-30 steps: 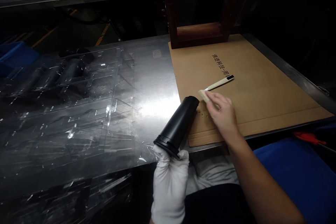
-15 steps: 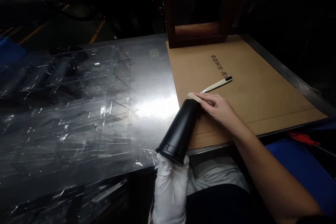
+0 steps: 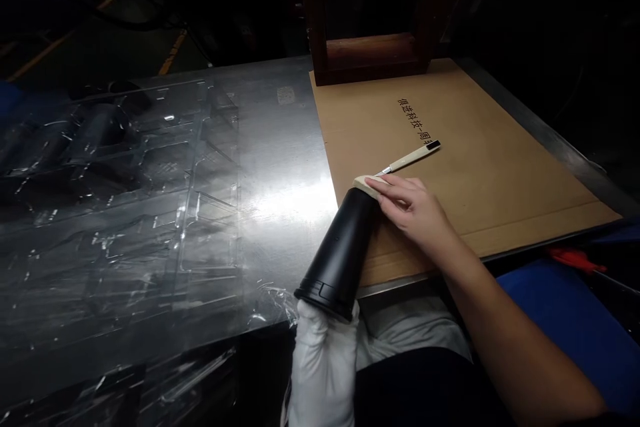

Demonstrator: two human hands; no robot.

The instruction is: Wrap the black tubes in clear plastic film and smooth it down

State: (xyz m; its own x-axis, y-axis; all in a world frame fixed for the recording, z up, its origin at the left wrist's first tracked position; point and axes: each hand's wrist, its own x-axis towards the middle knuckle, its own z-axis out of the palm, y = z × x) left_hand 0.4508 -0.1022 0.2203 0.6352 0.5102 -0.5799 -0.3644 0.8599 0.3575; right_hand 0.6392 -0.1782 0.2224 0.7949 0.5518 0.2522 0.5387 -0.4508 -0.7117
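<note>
In my white-gloved left hand (image 3: pixel 323 370) I grip a matt black plastic cylinder (image 3: pixel 340 253) by its ribbed, wider end. The cylinder tilts up and away from me, over the edge of a cardboard sheet (image 3: pixel 475 147). My bare right hand (image 3: pixel 413 207) rests beside the cylinder's far end, its fingers pressing a pale pad (image 3: pixel 365 184) onto the rim. Just beyond my fingertips, a slim cream-handled tool with a black end and a metal tip (image 3: pixel 410 158) lies on the cardboard, apart from my hand.
A transparent plastic blister tray (image 3: pixel 125 213) lies on the steel table (image 3: pixel 285 127) at left. A dark wooden frame (image 3: pixel 370 57) stands on the cardboard's far edge. A blue cloth (image 3: pixel 565 320) and a red object (image 3: pixel 570 259) lie at lower right.
My right hand has slid left from beside the cylinder to its far end, carrying the pale pad onto the rim. The cylinder has turned slightly in my left hand.
</note>
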